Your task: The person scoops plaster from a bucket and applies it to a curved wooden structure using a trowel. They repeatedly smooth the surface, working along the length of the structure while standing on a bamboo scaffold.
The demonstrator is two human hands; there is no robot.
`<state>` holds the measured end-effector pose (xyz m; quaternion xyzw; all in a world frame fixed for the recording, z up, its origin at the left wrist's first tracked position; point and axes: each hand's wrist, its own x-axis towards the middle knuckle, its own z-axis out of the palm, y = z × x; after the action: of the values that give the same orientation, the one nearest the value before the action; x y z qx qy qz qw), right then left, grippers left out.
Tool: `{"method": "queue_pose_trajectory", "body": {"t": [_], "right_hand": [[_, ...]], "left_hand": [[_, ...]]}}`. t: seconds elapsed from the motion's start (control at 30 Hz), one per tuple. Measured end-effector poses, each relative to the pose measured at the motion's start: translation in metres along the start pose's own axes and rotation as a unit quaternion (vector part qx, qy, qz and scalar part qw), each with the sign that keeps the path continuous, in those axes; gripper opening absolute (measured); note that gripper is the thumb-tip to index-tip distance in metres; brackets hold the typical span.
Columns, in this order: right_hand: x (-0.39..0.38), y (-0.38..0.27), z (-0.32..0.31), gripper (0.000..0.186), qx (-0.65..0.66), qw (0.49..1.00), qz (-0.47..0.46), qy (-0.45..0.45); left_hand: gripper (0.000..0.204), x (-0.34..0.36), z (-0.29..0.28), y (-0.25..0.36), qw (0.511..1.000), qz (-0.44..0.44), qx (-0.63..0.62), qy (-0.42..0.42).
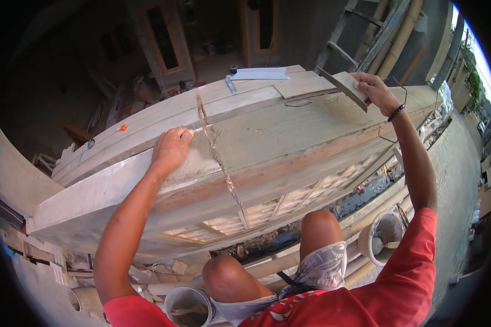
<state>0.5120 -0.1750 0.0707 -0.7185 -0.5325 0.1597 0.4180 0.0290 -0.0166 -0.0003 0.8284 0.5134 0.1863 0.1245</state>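
Observation:
Ahead of me runs a long concrete ledge with grey, wet-looking plaster (278, 125) on its top. My right hand (373, 90), with a dark beaded band at its wrist, grips a plastering float (348, 88) tilted over the far right part of the plaster. My left hand (172, 148) is closed at the ledge's left part, next to the plaster's left end. A thin pale piece (203, 128) juts out beside its fingers; what lies inside the fist is hidden. A twisted brown strip (217, 152) crosses the ledge just right of that hand and hangs over the near edge.
Bent wire (388, 136) sticks out near my right forearm. Behind the plaster, pale boards (305, 83) carry white strips (259, 73). A ladder (341, 50) and bamboo poles (401, 38) lean at far right. Buckets stand below me, one right (364, 240), one left (169, 305).

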Motion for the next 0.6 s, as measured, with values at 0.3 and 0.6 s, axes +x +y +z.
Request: {"method": "queue_pose_trajectory", "body": {"t": [0.3, 0.6], "right_hand": [[-0.014, -0.013, 0.068, 0.036, -0.123, 0.987, -0.107, -0.005], [-0.027, -0.064, 0.124, 0.036, -0.162, 0.967, -0.191, -0.055]], "left_hand": [[0.041, 0.005, 0.000, -0.003, 1.000, 0.006, -0.006, -0.007], [0.040, 0.003, 0.002, -0.003, 1.000, 0.014, -0.012, 0.000]]}}
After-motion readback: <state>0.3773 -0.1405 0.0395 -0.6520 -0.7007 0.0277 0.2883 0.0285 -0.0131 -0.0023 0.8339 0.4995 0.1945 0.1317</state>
